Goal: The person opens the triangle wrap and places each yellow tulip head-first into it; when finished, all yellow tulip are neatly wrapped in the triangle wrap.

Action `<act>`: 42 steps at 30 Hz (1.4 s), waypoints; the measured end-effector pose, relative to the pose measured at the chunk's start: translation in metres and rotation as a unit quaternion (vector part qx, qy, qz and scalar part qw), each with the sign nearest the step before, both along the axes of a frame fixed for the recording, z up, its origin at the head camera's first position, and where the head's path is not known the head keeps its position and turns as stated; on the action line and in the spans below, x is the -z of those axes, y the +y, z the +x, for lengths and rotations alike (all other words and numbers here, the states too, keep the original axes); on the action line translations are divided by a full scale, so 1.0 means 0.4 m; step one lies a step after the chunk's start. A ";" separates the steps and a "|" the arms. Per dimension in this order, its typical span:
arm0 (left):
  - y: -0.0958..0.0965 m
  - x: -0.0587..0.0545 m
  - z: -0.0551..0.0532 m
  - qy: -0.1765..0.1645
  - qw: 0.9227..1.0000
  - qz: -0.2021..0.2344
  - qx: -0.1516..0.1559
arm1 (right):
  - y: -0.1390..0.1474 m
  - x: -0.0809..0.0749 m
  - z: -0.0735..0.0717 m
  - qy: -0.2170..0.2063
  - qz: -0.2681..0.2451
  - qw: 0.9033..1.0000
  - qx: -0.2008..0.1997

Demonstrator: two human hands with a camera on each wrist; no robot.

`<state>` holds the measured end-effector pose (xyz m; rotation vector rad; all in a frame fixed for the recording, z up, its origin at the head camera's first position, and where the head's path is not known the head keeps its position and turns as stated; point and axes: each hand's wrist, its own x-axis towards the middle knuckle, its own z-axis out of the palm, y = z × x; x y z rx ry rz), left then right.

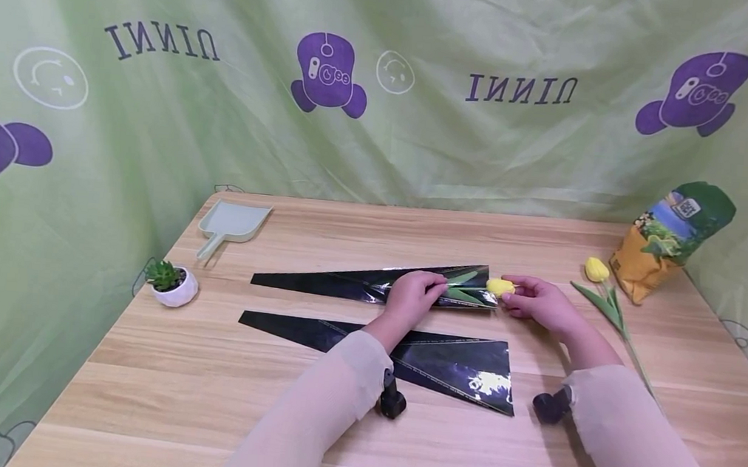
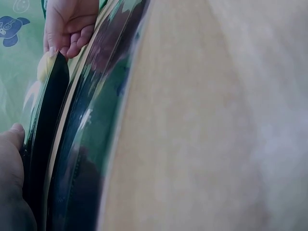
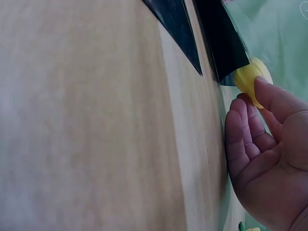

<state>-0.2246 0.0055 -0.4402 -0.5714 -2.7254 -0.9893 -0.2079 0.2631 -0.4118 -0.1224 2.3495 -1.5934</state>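
Note:
An artificial yellow tulip lies with its stem and green leaves within a black, partly clear flower sleeve. My right hand pinches the blossom between thumb and fingers at the sleeve's wide end; the right wrist view shows the thumb on the bloom. With its fingertips beside the leaves, my left hand grips the sleeve about the stem. The part under the left fingers is hidden. Nearer my body, a second black sleeve lies flat beneath the left forearm.
Another yellow tulip lies on the right of the wooden table, past the right hand. Behind it stands a colourful bag. A dustpan and a potted succulent sit on the left. A printed green curtain surrounds the table.

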 end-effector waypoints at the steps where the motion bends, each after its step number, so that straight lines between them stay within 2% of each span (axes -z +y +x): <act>1: -0.001 0.000 0.000 0.000 1.000 0.000 0.001 | -0.001 0.001 -0.002 0.001 0.004 1.000 -0.002; 8: -0.002 -0.002 0.003 0.006 1.000 0.001 0.003 | -0.023 0.003 -0.017 0.016 0.028 0.999 -0.011; 16: -0.003 -0.009 0.006 0.008 1.000 0.004 0.008 | -0.047 0.004 -0.035 0.000 0.030 0.999 -0.012; 29: -0.006 -0.020 0.008 0.023 1.000 0.011 0.010 | -0.054 -0.006 -0.046 0.005 0.072 0.997 -0.028; 36: -0.004 -0.018 0.008 0.023 1.000 0.013 0.018 | -0.077 -0.006 -0.048 0.038 0.095 0.994 -0.042; 42: -0.002 -0.014 0.006 0.024 1.000 0.006 0.009 | -0.093 0.000 -0.055 0.052 0.104 0.992 -0.044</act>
